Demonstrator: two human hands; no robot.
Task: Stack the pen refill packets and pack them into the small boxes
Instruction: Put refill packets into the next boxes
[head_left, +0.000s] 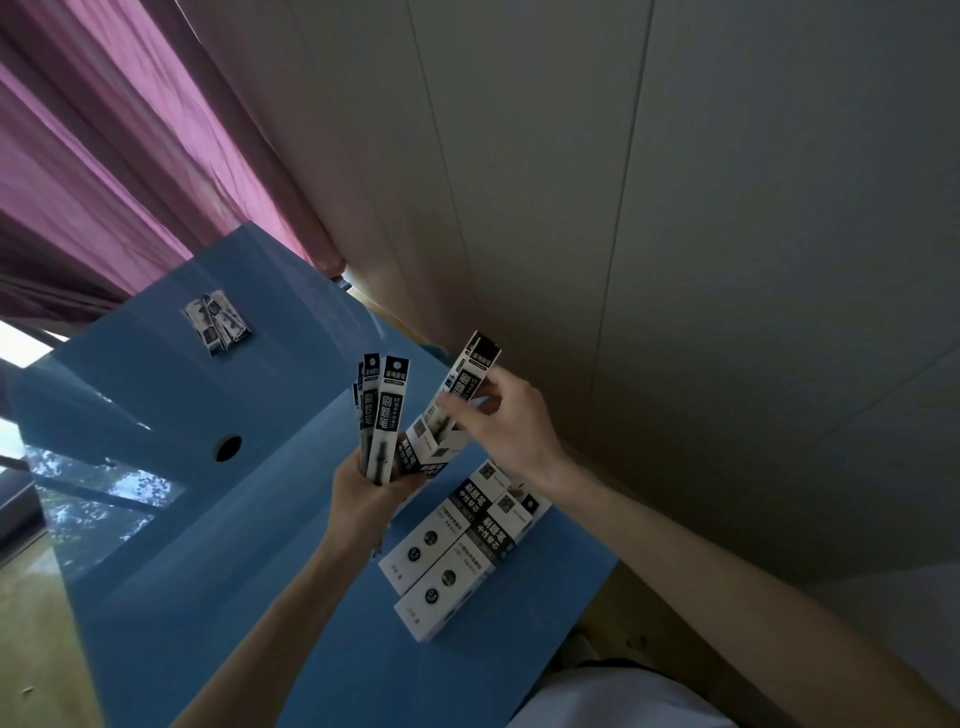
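Note:
My left hand (363, 491) grips the lower end of an upright bundle of black-and-white pen refill packets (382, 415) above the blue table (291, 571). Just to its right, my right hand (506, 421) pinches another tilted refill packet (457, 400) near its top, its lower end close to the bundle. Two small white-and-black boxes (457, 551) lie side by side on the table below my right wrist. A small loose pile of packets (218, 322) lies at the far end of the table.
The table has a round cable hole (228, 448) left of my hands. A beige panelled wall (675, 260) runs along the table's right side, and a purple curtain (104, 182) hangs at the far left. The table's right edge drops off beside the boxes.

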